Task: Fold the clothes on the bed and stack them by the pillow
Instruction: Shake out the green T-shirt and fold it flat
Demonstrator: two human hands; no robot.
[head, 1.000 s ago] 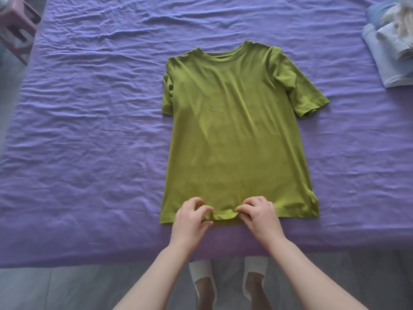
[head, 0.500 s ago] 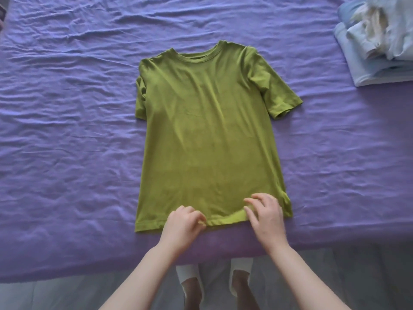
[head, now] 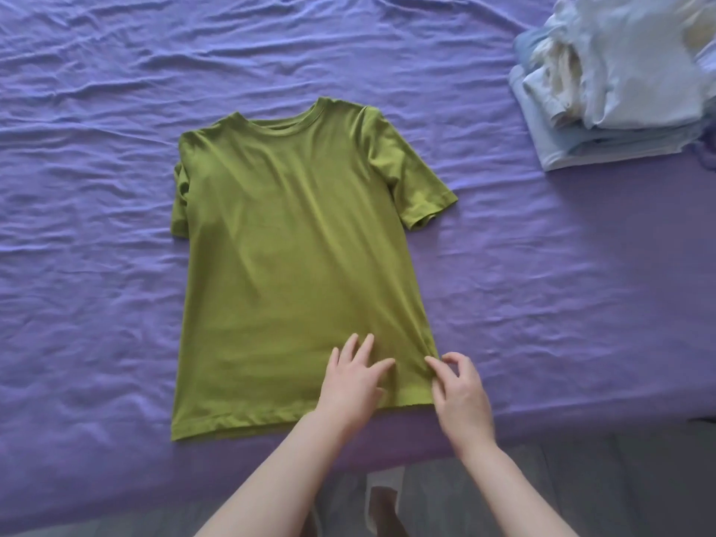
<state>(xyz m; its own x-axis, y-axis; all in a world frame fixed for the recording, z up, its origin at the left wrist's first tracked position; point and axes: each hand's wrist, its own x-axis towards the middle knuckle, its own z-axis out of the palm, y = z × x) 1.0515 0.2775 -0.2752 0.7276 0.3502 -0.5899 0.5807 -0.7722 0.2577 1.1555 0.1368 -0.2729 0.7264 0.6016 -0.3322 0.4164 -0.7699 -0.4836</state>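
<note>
An olive-green T-shirt [head: 298, 265] lies flat, front up, on the purple bed sheet [head: 85, 226], collar away from me, hem at the near edge. Its left sleeve is tucked in; its right sleeve sticks out. My left hand [head: 354, 379] lies flat with spread fingers on the lower right part of the shirt, just above the hem. My right hand [head: 459, 393] is at the shirt's lower right side edge, thumb and fingertips pinching the fabric there.
A pile of pale blue and white clothes [head: 616, 87] sits at the back right of the bed. The bed's near edge runs under my forearms, with grey floor and my slippered feet [head: 381, 498] below.
Both hands have let go of the middle of the hem and moved right. The left hand now lies flat on the shirt; the right hand has reached the right side edge. The view shifted right.
</note>
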